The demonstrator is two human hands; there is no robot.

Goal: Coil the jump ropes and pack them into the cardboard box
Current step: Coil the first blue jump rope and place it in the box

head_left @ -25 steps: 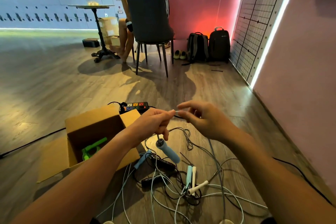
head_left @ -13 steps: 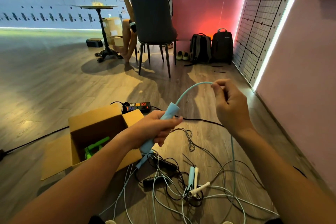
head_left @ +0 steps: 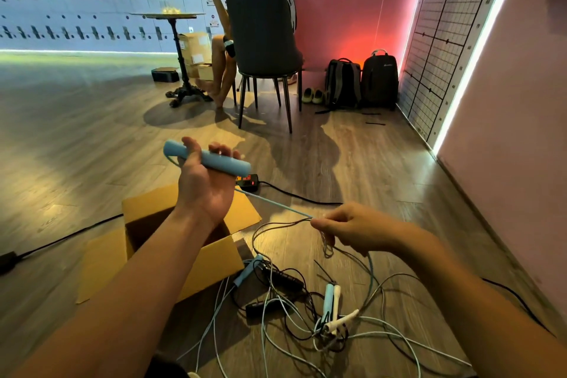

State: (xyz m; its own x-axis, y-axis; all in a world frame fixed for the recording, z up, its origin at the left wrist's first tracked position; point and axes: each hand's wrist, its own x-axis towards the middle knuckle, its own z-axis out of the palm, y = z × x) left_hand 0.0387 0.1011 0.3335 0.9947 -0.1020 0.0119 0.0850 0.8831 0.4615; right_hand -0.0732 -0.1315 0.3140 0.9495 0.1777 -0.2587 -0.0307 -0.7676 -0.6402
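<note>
My left hand (head_left: 205,184) is raised palm-up above the open cardboard box (head_left: 153,242) and grips a light blue jump rope handle (head_left: 211,159) lying crosswise. Its blue cord (head_left: 273,203) runs taut down to my right hand (head_left: 349,228), which pinches it over the floor. Below lies a tangle of jump ropes (head_left: 306,313): a second blue handle (head_left: 245,272), black handles (head_left: 280,278), and white and pale blue handles (head_left: 333,305). My forearm hides most of the box's inside.
A power strip (head_left: 249,180) with a black cable lies beyond the box. A person sits on a dark chair (head_left: 260,40) next to a small round table (head_left: 171,17). Two backpacks (head_left: 362,81) lean at the back. A pink wall (head_left: 506,132) runs along the right.
My left hand rose and turned palm-up, carrying the blue handle above the box. My right hand dropped from high to low, pulling the cord taut.
</note>
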